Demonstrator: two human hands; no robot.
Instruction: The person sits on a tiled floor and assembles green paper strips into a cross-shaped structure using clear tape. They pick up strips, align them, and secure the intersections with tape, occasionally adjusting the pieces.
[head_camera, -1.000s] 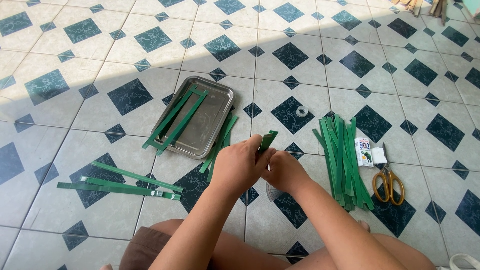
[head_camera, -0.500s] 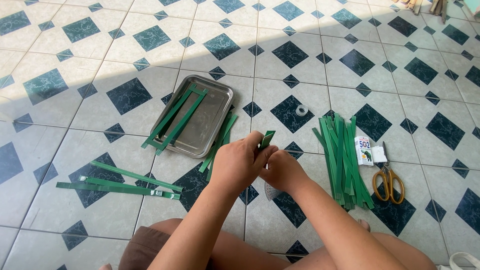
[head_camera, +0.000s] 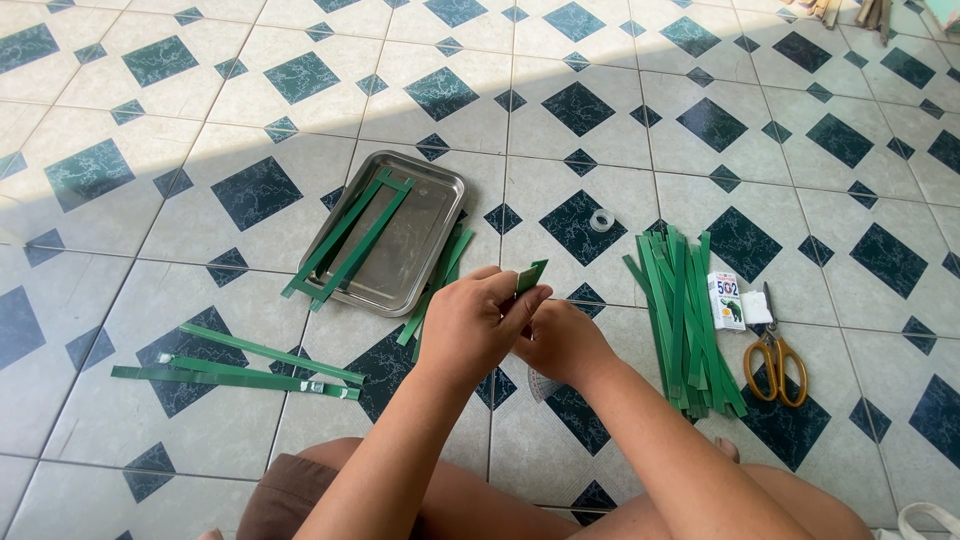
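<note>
Both of my hands meet over the tiled floor in front of my knees. My left hand (head_camera: 470, 325) pinches a short green strip (head_camera: 530, 276) that sticks up between its fingers. My right hand (head_camera: 562, 343) is pressed against the left from the right side and also grips the strip's lower part. A silver metal tray (head_camera: 415, 240) lies just beyond the hands, with two long green strips (head_camera: 350, 240) across it and more leaning at its right edge.
A pile of green strips (head_camera: 685, 320) lies to the right, with a small white box (head_camera: 727, 300) and yellow-handled scissors (head_camera: 775, 352) beside it. A tape roll (head_camera: 601, 220) sits further out. More green strips (head_camera: 240, 365) lie to the left.
My hands have shifted slightly while working the strip; nothing else has moved.
</note>
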